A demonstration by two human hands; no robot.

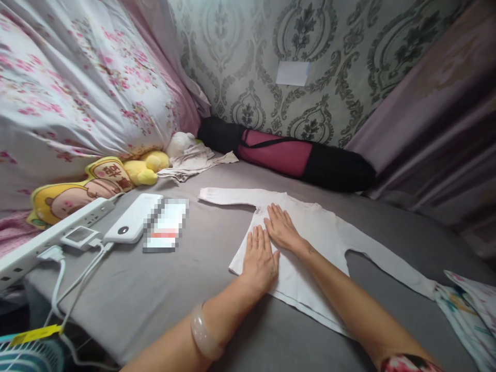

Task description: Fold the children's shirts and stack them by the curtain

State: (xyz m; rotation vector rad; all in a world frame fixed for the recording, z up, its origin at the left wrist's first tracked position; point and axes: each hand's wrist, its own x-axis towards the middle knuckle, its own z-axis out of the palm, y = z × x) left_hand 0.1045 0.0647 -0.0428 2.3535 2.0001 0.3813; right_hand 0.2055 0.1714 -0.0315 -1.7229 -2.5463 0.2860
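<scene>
A small white long-sleeved shirt lies spread on the grey bed sheet, one sleeve reaching left and the other slanting to the lower right. My left hand, below a pale bangle, rests flat on the shirt near its left side edge. Just above it, my right hand presses flat on the shirt's chest by the left armpit. Both hands have their fingers stretched out, and neither grips the cloth. Parts of the shirt under the palms and the right forearm are hidden.
Left of the shirt lie a blurred-out flat item, a white power bank and a power strip with cables. Yellow plush toys and a crumpled cloth sit behind. A black-and-maroon long bag lines the wall. Folded fabric lies right.
</scene>
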